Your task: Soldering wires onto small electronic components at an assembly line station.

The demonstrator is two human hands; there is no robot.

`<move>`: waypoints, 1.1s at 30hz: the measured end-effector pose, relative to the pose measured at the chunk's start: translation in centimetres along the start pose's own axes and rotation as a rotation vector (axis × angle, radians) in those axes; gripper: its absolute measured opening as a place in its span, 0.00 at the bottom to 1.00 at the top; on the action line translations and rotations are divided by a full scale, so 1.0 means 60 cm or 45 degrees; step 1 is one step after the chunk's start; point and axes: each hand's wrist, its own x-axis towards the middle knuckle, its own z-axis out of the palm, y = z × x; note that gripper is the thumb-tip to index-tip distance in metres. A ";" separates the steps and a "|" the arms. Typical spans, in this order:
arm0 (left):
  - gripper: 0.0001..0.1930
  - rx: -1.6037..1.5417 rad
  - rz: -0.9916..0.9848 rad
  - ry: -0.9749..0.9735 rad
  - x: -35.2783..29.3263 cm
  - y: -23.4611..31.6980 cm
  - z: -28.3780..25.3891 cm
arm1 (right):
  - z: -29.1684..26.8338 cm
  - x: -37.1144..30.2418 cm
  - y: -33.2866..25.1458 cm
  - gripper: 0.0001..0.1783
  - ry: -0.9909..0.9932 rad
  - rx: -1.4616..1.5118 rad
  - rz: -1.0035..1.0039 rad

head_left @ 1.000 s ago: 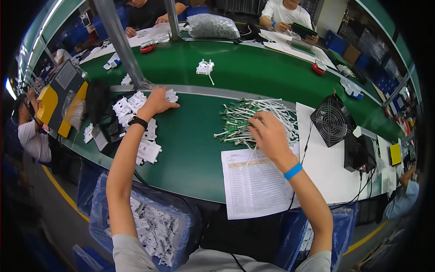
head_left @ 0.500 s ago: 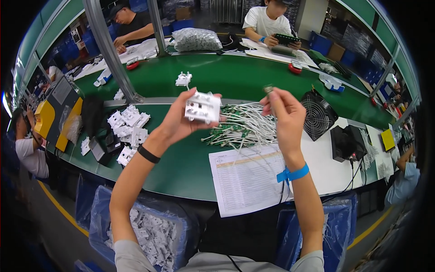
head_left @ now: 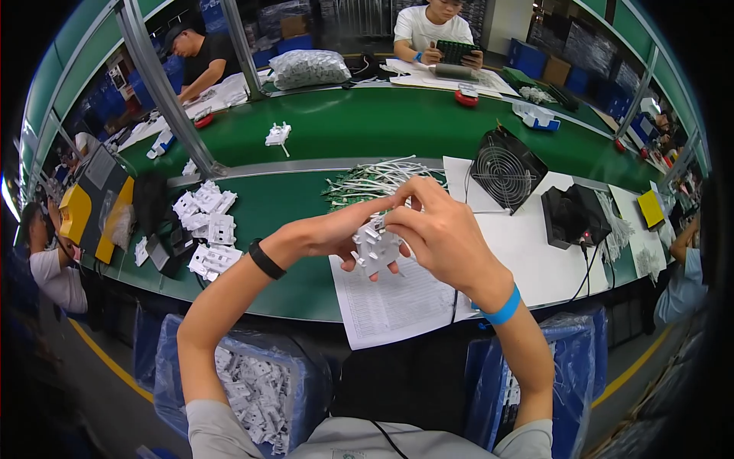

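Note:
My left hand (head_left: 342, 231) holds a white plastic housing (head_left: 376, 246), moulded with small posts and clips, tilted above a printed sheet. Its fingertips show below the housing's lower edge. My right hand (head_left: 447, 239) is closed in a pinch at the housing's upper right edge, and whatever it grips is hidden behind the fingers. Just beyond both hands lies a heap of white cables (head_left: 386, 171) with small green circuit boards. The printed sheet (head_left: 382, 310) lies under the hands at the bench's near edge.
White housings (head_left: 208, 218) are piled at left; another housing (head_left: 278, 135) sits on the green belt (head_left: 344, 115). At right stand a black fan (head_left: 506, 172) and a black box (head_left: 573, 214). A bin of white parts (head_left: 256, 390) is below. Two people sit across.
Both hands have come together, nearer to me. The housing has turned in my left hand, and my right hand has brought a small piece to it, now hidden by the fingers.

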 end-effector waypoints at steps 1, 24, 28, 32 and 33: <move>0.35 0.062 -0.007 0.026 0.002 0.006 0.010 | -0.002 -0.006 0.003 0.08 0.005 0.000 0.008; 0.41 0.507 0.225 0.471 0.094 0.027 0.056 | -0.013 -0.104 0.126 0.10 0.085 0.626 0.797; 0.22 0.823 0.518 0.682 0.113 0.022 0.086 | -0.038 -0.112 0.134 0.11 0.015 0.968 1.037; 0.17 1.027 0.773 0.998 0.151 0.009 0.099 | -0.027 -0.128 0.143 0.12 0.112 1.037 1.105; 0.16 1.002 0.784 0.994 0.159 0.011 0.103 | -0.026 -0.134 0.146 0.13 0.168 1.035 1.056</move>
